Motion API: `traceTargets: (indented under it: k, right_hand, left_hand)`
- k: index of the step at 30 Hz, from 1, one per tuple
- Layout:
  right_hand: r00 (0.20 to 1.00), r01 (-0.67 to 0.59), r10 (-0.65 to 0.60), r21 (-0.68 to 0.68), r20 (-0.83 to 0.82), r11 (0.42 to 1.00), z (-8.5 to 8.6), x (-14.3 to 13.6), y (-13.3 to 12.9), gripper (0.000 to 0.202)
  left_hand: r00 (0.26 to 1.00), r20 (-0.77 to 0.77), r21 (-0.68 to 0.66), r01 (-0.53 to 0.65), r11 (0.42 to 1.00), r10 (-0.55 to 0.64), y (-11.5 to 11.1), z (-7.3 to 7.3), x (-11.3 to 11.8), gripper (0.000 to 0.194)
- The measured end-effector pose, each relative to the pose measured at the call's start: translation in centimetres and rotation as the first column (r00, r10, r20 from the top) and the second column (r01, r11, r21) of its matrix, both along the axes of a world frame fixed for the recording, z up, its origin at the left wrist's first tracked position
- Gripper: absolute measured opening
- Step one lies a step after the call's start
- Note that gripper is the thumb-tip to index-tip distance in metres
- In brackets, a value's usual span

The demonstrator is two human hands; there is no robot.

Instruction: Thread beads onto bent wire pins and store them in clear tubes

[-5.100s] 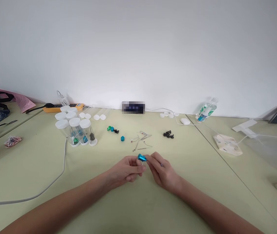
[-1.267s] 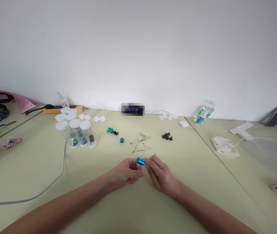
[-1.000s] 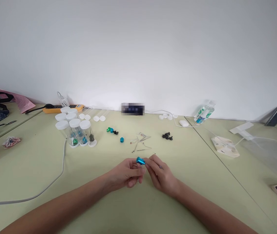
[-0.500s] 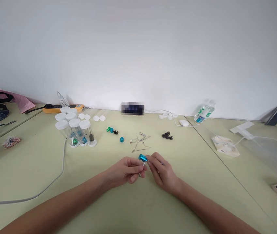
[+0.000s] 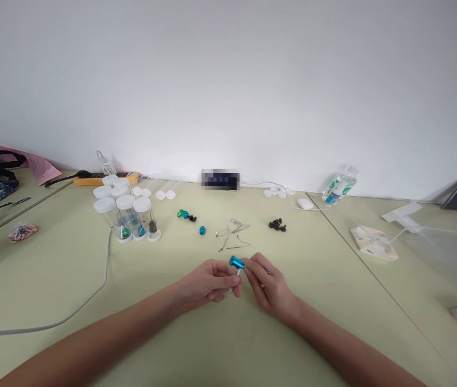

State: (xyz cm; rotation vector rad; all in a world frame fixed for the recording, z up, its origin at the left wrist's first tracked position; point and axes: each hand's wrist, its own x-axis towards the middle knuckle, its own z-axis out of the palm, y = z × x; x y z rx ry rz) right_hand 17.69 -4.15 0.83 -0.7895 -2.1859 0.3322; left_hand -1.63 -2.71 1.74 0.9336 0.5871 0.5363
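Observation:
Pinched in my left hand (image 5: 212,282) is a thin metal rod (image 5: 238,272), bent at its lower end like a hex key. Its upper tip meets the underside of a shiny blue metal cylinder (image 5: 236,262). My right hand (image 5: 269,282) has its fingers closed on the cylinder's right end, and a small shiny tip shows between those fingers. Beyond both hands lie several thin metal pins (image 5: 234,228), spread loosely. A round blue piece (image 5: 202,230) sits to their left, and a cluster of small black pieces (image 5: 277,224) to their right.
Capped clear tubes (image 5: 125,215) with coloured parts inside stand at the left. Behind them is an orange power strip (image 5: 85,181). Green, blue and black pieces (image 5: 186,215) lie mid-table. White caps (image 5: 278,192), a white mouse-like object (image 5: 304,203) and a clear bottle (image 5: 339,187) are near the wall.
The view has shifted slightly. Both hands keep their hold with the rod against the blue cylinder; the rod's bent lower end appears turned a little to the left.

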Motion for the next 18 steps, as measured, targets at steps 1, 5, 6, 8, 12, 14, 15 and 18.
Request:
traceTargets:
  k: [1,5,6,8,12,14,15,18]
  right_hand:
    - [1.0,0.0,0.0,0.001,0.001,1.0,-0.02,0.0,-0.01,0.034]
    - [1.0,-0.005,0.005,0.01,0.004,1.0,-0.14,-0.01,-0.11,0.034]
    - [1.0,-0.004,0.004,0.01,0.005,1.0,-0.16,-0.01,-0.14,0.034]
    - [1.0,-0.002,0.002,0.003,0.007,1.0,-0.18,-0.02,-0.19,0.034]
    - [1.0,-0.003,0.003,-0.005,0.008,1.0,-0.19,-0.04,-0.16,0.034]
    - [1.0,-0.007,0.007,0.002,0.002,1.0,-0.21,-0.06,-0.1,0.035]
    - [1.0,-0.008,0.008,0.004,-0.001,1.0,-0.22,-0.07,-0.07,0.034]
    - [1.0,-0.006,0.006,0.005,-0.008,1.0,-0.16,-0.1,-0.01,0.033]
  left_hand:
    - [1.0,-0.003,0.001,-0.005,1.0,0.005,0.0,-0.05,0.02,0.025]
    - [1.0,0.013,-0.003,-0.018,1.0,0.018,0.03,-0.34,0.12,0.027]
    - [1.0,0.017,-0.012,-0.021,1.0,0.021,0.04,-0.39,0.15,0.029]
    - [1.0,0.021,-0.031,-0.022,0.999,0.023,0.02,-0.41,0.19,0.03]
    - [0.999,0.031,-0.045,-0.011,0.999,0.012,-0.04,-0.35,0.2,0.03]
    - [1.0,0.03,-0.043,-0.006,0.999,0.008,-0.03,-0.35,0.16,0.031]
    - [1.0,0.027,-0.042,-0.006,0.999,0.007,-0.02,-0.35,0.14,0.03]
    - [1.0,0.011,-0.029,-0.01,1.0,0.01,0.04,-0.34,0.09,0.028]
